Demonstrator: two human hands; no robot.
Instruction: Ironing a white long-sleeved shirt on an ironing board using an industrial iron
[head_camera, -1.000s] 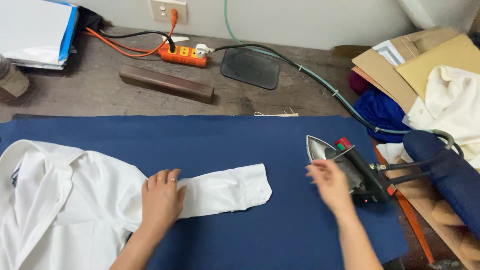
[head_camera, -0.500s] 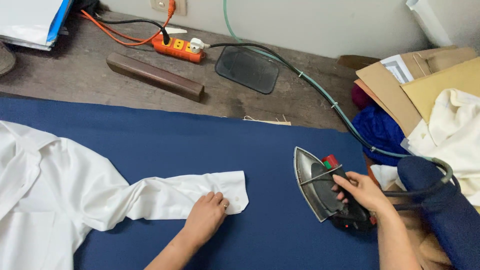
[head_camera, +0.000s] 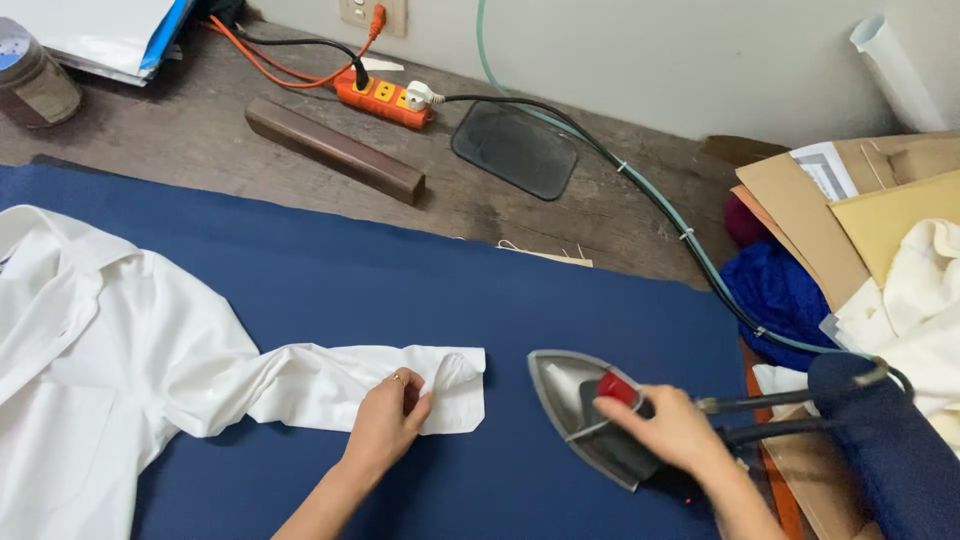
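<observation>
A white shirt (head_camera: 110, 360) lies on a dark blue ironing cloth (head_camera: 380, 290), its sleeve (head_camera: 330, 385) stretched toward the right. My left hand (head_camera: 388, 420) presses and pinches the sleeve near the cuff (head_camera: 455, 385). My right hand (head_camera: 672, 432) grips the handle of a grey steam iron (head_camera: 580, 410) with a red knob, tilted with its soleplate partly showing, just right of the cuff.
On the wooden table behind lie an orange power strip (head_camera: 385, 97), a dark wooden block (head_camera: 335, 150) and a dark pad (head_camera: 515, 150). A black cord and green hose (head_camera: 650, 195) run to the iron. Cardboard, white and blue fabrics (head_camera: 780, 290) pile at right.
My right hand has taken the iron and brought it left toward the cuff. My left hand has slid along the sleeve toward the cuff and now pinches it.
</observation>
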